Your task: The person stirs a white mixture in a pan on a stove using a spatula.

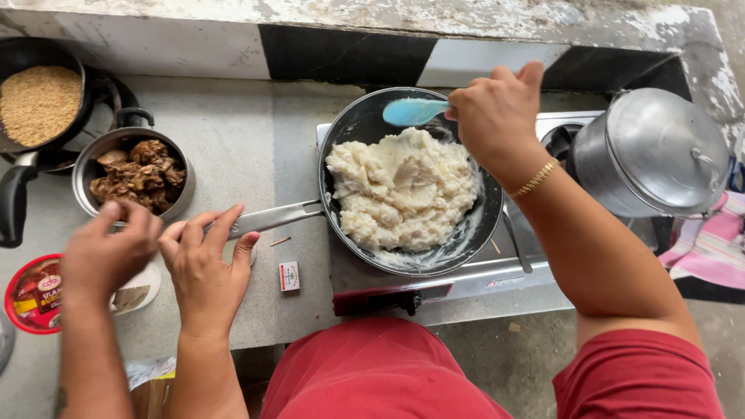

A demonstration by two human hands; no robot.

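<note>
Gripping blue spatula (pixel 414 111) in fisted right hand (pixel 497 116) over pan (pixel 365 124) of white mash (pixel 403 190); left hand (pixel 206 268) curled on pan handle (pixel 272 218).

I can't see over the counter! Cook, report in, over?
Right hand gripping blue spatula. Left hand holding pan handle. White mash heaped in pan. Another person's hand close beside left hand.

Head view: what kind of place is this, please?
Probably a simple home kitchen, perhaps partly open to the outside. A tabletop gas stove carries a black pan of white mash, the right hand holds a blue spatula at it, and a lidded metal pot stands beside it on a worn concrete counter.
</note>
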